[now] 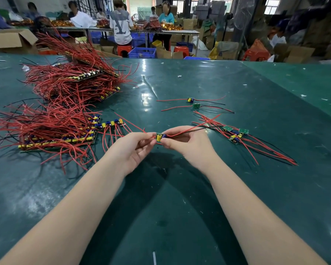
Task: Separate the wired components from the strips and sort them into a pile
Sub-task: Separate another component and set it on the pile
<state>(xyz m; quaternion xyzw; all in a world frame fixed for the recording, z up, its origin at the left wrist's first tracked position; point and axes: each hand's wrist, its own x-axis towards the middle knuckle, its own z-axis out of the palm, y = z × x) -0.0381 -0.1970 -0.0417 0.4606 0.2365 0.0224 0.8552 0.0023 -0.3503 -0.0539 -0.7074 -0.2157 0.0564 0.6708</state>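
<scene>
Green table (237,188): glossy, fills most of the frame.
Left hand (134,148): pinches the wired component (160,137) at centre frame.
Right hand (187,142): pinches the same piece from its other side.
Sorted pile (235,133): centre right.
Strips (57,134): left, red-wired, stacked.

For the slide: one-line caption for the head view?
Both hands pinch one wired component above the green table, between uncut strips and sorted pile.

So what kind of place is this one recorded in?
Most likely an electronics assembly workshop: stacks of red-wired board strips on a green worktable, other workers at benches behind, and cardboard boxes and blue crates around.
</scene>
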